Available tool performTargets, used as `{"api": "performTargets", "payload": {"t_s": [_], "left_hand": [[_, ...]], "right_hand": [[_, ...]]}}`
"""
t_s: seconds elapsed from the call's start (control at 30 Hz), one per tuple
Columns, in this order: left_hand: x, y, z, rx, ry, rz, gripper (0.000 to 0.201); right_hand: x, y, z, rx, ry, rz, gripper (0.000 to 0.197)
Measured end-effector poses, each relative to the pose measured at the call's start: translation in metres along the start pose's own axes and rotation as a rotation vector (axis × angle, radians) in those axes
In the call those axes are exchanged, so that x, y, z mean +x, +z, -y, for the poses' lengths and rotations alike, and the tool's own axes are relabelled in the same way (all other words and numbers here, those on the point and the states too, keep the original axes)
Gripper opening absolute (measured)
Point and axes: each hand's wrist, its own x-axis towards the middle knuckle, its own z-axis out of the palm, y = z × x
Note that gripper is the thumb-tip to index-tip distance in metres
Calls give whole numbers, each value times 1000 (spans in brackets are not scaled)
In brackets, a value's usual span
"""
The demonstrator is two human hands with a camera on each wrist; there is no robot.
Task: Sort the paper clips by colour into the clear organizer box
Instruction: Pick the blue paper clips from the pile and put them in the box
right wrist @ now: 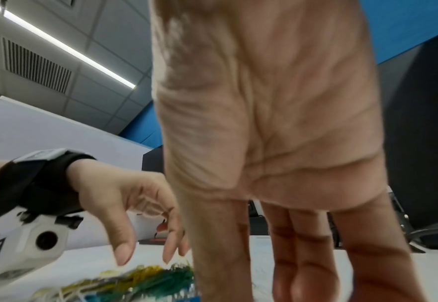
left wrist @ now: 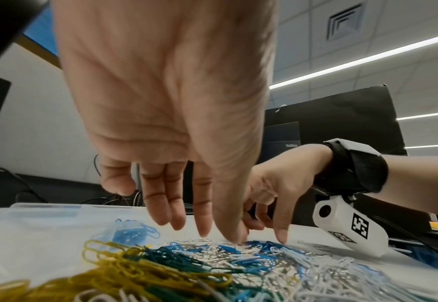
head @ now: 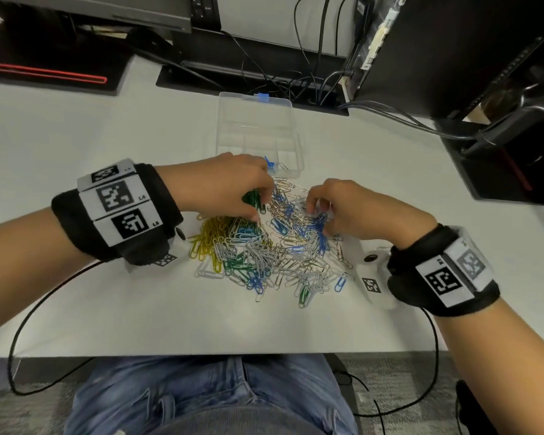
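Early going here: the mixed heap of paper clips (head: 264, 249) sprawls on the white desk (head: 76, 136), yellow, green, blue, silver and white barely separated. The clear organizer box (head: 258, 139) sits open just beyond the heap, with only a small cluster of blue clips (left wrist: 132, 230) inside, as far as I can make out. Left hand (head: 230, 186) hovers palm-down, fingertips pinching a bunch of green clips (head: 254, 199). Right hand (head: 355, 211) arches over the blue patch, fingers curled among clips; a firm grip isn't clear.
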Motion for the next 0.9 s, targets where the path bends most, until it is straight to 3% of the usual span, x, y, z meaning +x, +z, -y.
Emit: {"api": "performTargets", "payload": {"t_s": [0.27,0.43,0.57,0.63,0.7,0.77,0.9], "left_hand": [[14,-3,4,-87,2,-41,22],[20,-7,3,-134,17,-78,25],[19,-2,-5,56,113,91,50],[16,3,-9,226,129,173,54],[12,6,-9,250,123,211,54],[9,4,-5,134,102,139,49],[11,-5,5,-177,-37,-218,40]], "right_hand": [[17,0,-2,41,-13,-24,11],[20,-12,-13,235,10,-107,5],[19,-21,-18,396,-12,-168,7],[20,-25,-17,476,-22,-204,4],[23,-28,-14,533,-37,-230,5],[27,-30,-10,582,-63,-244,7],[32,-31,5,697,-132,-218,9]]}}
